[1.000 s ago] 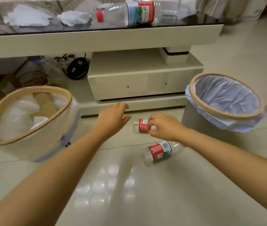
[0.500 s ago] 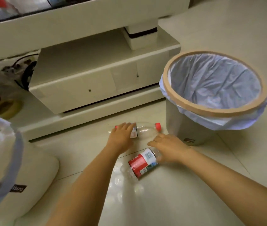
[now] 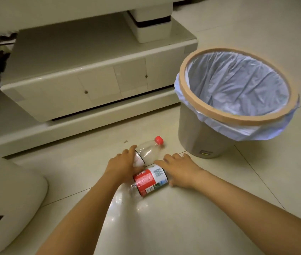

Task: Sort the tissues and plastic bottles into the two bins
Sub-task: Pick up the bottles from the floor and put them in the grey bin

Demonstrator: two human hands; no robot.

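Two clear plastic bottles [image 3: 148, 153] on glossy tile | hands: left [image 3: 123, 165] grips one, right [image 3: 180, 171] grips other [image 3: 150, 179]

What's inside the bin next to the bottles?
Inside the bin only a crinkly pale blue bag shows, folded over the rim. No bottles or tissues show; the near wall hides the bottom's front.

Two clear plastic bottles lie on their sides on the floor. The far bottle [image 3: 148, 150], red-capped, points its cap away from the left hand [image 3: 123, 165] gripping its labelled middle. The near bottle [image 3: 150, 180], red-and-white label showing, lies with its neck end under the right hand [image 3: 180, 170]. A lined bin [image 3: 236, 100] stands just beyond the right hand.
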